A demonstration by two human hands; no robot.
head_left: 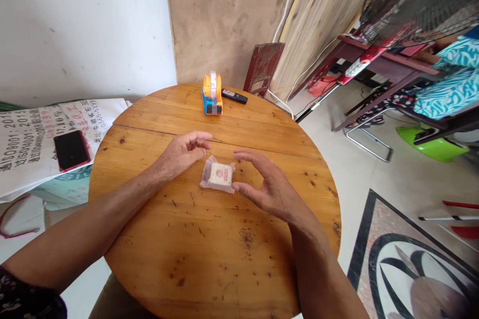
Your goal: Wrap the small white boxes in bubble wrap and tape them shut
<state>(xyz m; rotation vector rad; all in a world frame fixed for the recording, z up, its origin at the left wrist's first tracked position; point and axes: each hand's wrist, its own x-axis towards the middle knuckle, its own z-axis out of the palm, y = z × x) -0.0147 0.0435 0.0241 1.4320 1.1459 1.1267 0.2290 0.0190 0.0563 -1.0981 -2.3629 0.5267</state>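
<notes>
A small white box with red print point(220, 174) lies on the round wooden table point(209, 249). Clear plastic wrap point(205, 178) sticks out from its left side and edges. Just up and left of it, my left hand point(186, 152) hovers with its fingers stretched forward, holding nothing. To the right of the box is my right hand point(264, 179), thumb and fingers spread apart. The right thumb tip comes right up to the box's edge; whether it touches I cannot tell.
An orange and blue tape dispenser point(212, 93) and a black remote point(234, 96) stand near the table's far edge. Left are a phone point(72, 150) and printed sacks point(30, 134). A wooden chair point(264, 67) and a fan point(419, 5) are beyond; a person point(449, 89) sits far right.
</notes>
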